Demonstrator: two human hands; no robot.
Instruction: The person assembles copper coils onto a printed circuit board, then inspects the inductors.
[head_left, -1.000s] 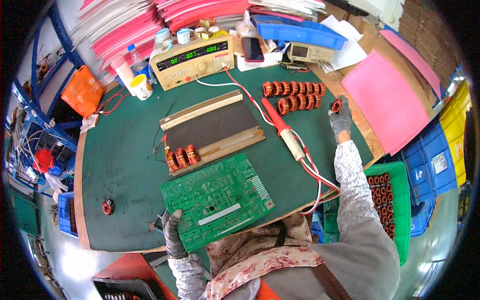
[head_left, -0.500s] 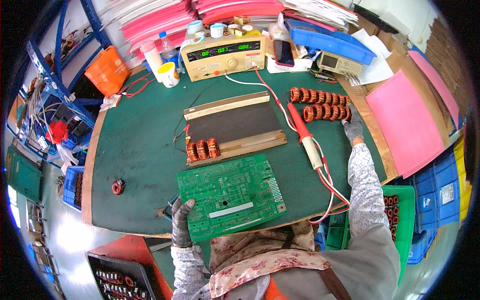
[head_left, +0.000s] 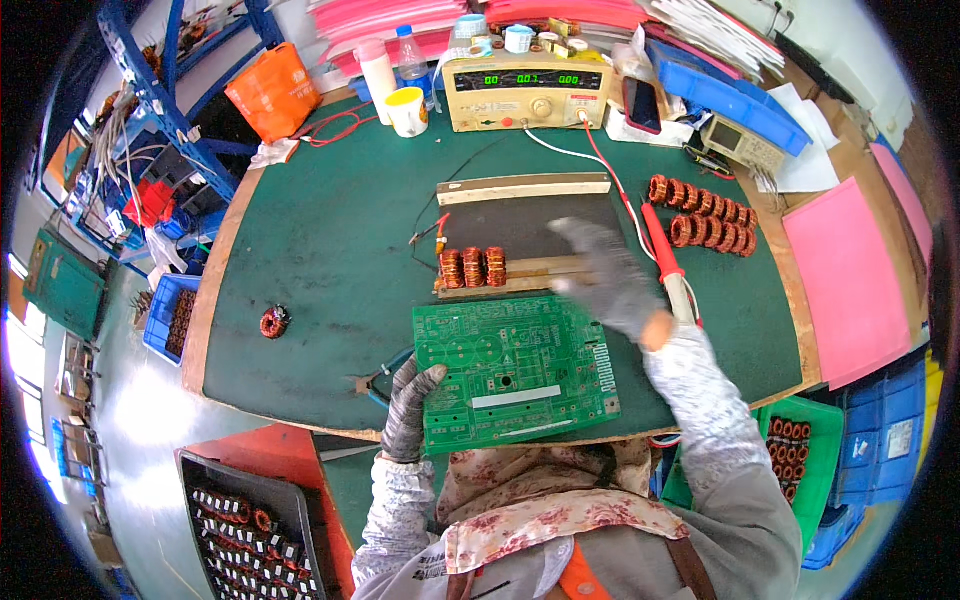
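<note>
My gloved left hand (head_left: 407, 405) grips a green circuit board (head_left: 480, 428) by its left edge, thumb on top. The board lies tilted at the table's front edge, just before a dark fixture with two pale wooden rails (head_left: 522, 186). Three copper-wound toroid coils (head_left: 473, 268) stand in a row at the fixture's near left corner. Blurred by motion, my gloved right hand (head_left: 605, 275) is over the fixture's right part and the board's far right corner. Its thumb and fingers look apart, with nothing visible between them. Two rows of coils (head_left: 712, 232) stand at the right.
A red-and-white probe (head_left: 672, 255) with its cable lies right of the fixture. One loose coil (head_left: 274, 321) and pliers (head_left: 376, 380) are at left. At the back stand a power supply (head_left: 528, 92), a yellow cup (head_left: 407, 112) and a phone (head_left: 641, 106). Bins flank the table.
My right hand has moved left from the coil rows to above the fixture. My left hand still holds the circuit board. The whole view has shifted.
</note>
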